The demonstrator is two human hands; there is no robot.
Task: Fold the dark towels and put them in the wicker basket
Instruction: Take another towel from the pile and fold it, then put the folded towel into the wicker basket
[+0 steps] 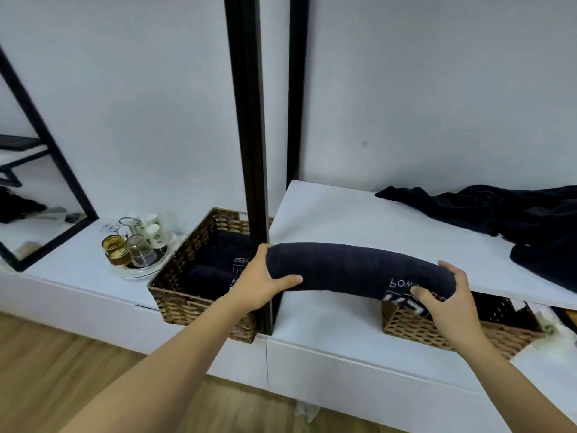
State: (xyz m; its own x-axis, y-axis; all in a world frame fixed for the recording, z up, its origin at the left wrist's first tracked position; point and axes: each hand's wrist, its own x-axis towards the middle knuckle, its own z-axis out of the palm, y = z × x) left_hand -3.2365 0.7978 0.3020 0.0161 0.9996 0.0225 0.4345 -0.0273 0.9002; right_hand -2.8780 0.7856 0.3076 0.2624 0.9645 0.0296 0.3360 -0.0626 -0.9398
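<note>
A rolled dark navy towel [352,267] with white lettering hangs in the air in front of the white shelf's edge. My left hand [259,281] grips its left end and my right hand [449,303] grips its right end. To the left, on the lower surface, stands a wicker basket [175,276] partly behind a black post; rolled dark towels [215,264] lie inside it. Loose, unfolded dark towels [512,214] lie on the white shelf [359,217] at the right.
A second wicker basket [415,326] sits under the shelf at the right. A tray of glasses and small bottles [137,245] stands left of the first basket. Two black posts [249,120] rise in the middle. A black-framed mirror [40,170] leans at far left.
</note>
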